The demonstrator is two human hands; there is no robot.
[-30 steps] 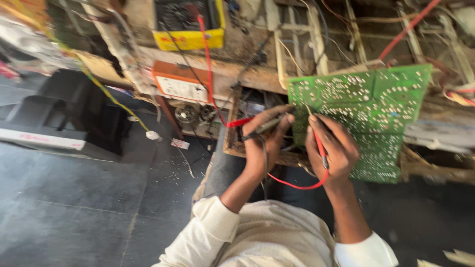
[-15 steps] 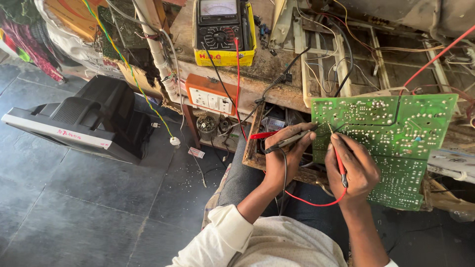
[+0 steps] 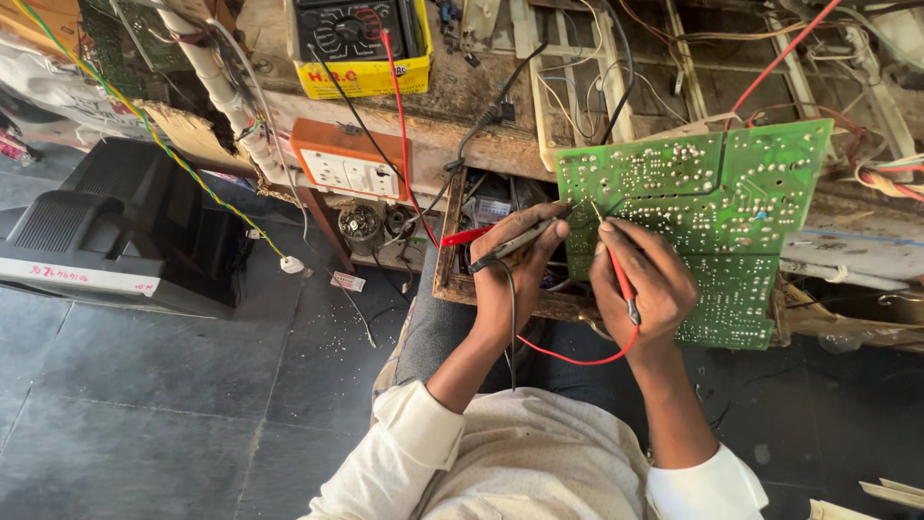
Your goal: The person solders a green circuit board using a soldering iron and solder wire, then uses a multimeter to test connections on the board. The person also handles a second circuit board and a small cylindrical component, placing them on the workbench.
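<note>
A green circuit board [image 3: 712, 212] leans solder-side up against the workbench edge. My left hand [image 3: 510, 265] grips a black test probe [image 3: 525, 239] whose tip touches the board's left edge. My right hand [image 3: 645, 279] pinches a red test probe [image 3: 616, 265], its tip on the board near the left side. A red lead [image 3: 577, 354] loops below my hands. Both leads run up to a yellow multimeter [image 3: 361, 43] on the bench top.
An orange socket box [image 3: 348, 164] hangs at the bench front. A black television set [image 3: 106, 241] lies on the dark tiled floor at left. An open wooden drawer [image 3: 481, 217] holds small parts. Tangled wires and a white frame [image 3: 616, 77] cover the bench.
The view has shifted so the multimeter sits higher in frame. Both hands stay on the probes at the board's left part, with the probe tips shifted slightly.
</note>
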